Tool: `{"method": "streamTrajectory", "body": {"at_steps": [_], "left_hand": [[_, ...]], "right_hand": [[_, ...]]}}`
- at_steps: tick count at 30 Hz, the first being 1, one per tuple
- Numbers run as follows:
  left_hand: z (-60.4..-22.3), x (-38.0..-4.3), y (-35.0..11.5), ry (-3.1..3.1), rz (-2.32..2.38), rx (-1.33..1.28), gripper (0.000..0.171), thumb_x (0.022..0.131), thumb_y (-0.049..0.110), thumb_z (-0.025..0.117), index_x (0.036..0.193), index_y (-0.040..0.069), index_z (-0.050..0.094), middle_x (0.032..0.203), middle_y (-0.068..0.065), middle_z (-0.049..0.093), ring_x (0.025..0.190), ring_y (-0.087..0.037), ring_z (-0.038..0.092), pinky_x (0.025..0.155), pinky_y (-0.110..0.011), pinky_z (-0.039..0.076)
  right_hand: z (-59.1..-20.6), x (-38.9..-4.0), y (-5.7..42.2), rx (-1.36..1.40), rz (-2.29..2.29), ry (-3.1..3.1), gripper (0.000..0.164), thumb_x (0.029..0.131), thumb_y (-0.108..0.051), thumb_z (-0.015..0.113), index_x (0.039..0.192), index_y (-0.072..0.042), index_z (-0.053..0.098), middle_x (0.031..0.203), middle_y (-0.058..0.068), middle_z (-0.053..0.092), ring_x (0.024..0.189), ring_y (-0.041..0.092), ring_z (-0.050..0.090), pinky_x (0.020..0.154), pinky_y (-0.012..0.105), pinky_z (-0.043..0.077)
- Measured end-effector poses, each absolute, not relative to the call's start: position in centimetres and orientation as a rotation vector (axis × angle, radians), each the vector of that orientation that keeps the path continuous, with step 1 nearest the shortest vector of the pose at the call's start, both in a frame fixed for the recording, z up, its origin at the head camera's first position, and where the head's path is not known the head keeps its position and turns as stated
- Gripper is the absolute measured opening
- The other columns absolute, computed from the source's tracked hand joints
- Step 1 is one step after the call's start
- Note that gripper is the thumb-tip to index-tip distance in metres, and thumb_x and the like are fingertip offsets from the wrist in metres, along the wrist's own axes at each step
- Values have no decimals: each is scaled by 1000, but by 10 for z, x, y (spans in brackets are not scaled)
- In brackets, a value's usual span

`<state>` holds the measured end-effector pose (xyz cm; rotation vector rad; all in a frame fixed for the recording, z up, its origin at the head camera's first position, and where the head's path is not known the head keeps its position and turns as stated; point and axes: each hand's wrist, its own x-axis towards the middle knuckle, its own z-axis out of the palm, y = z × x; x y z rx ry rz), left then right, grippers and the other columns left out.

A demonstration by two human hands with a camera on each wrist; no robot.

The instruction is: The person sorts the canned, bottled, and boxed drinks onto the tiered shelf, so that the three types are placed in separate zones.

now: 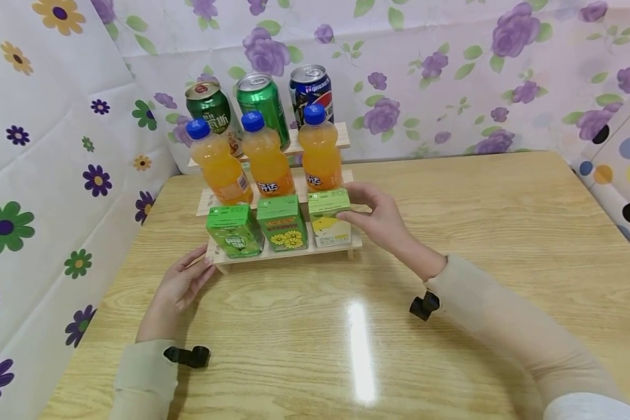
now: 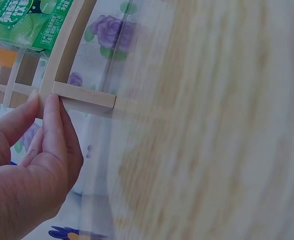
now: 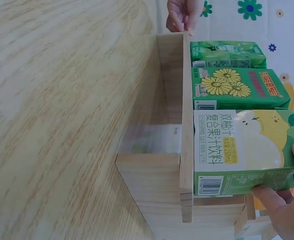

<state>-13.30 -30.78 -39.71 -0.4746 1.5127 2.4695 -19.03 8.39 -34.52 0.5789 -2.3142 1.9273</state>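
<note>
A three-tier wooden rack [image 1: 280, 256] stands on the table. On its bottom tier sit three juice boxes: a green one [image 1: 234, 236] at the left, a green one with yellow flowers [image 1: 283, 224] in the middle, and a light green and white pear-printed one [image 1: 328, 219] at the right. My right hand [image 1: 378, 219] grips the pear-printed box between thumb and fingers; the box stands upright at the tier's right end. With thumb and fingertips, my left hand [image 2: 42, 150] pinches the rack's front left corner, just below the left juice box.
On the middle tier stand three orange soda bottles [image 1: 322, 157] with blue caps. Behind them, the top tier bears a dark green can [image 1: 215, 116], a bright green can [image 1: 265, 108] and a blue can [image 1: 312, 96]. Flowered cloth [image 1: 436, 76] hangs behind the wooden table [image 1: 451, 204].
</note>
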Motion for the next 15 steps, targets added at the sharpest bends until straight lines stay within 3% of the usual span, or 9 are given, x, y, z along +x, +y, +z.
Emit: {"method": "streamTrajectory", "body": {"at_steps": [10,15], "left_hand": [[-388,-133,-325,1603,2350,-451,27,90,-2,61,92,22,73,92,5,70,84,-8,68,81,-18,59],[-378,-134,-329,1855,2206,-419,16,94,9,60,107,18,62,91,11,68,85,-3,66,81,-16,58]], "right_hand": [[-343,-198,75,626,1950,-2395,50,83,-2,72,129,0,52,123,20,59,115,31,56,99,43,53],[-341,-198,88,628,1785,-2515,54,88,-16,68,136,-2,47,133,18,54,124,31,50,111,46,41]]}}
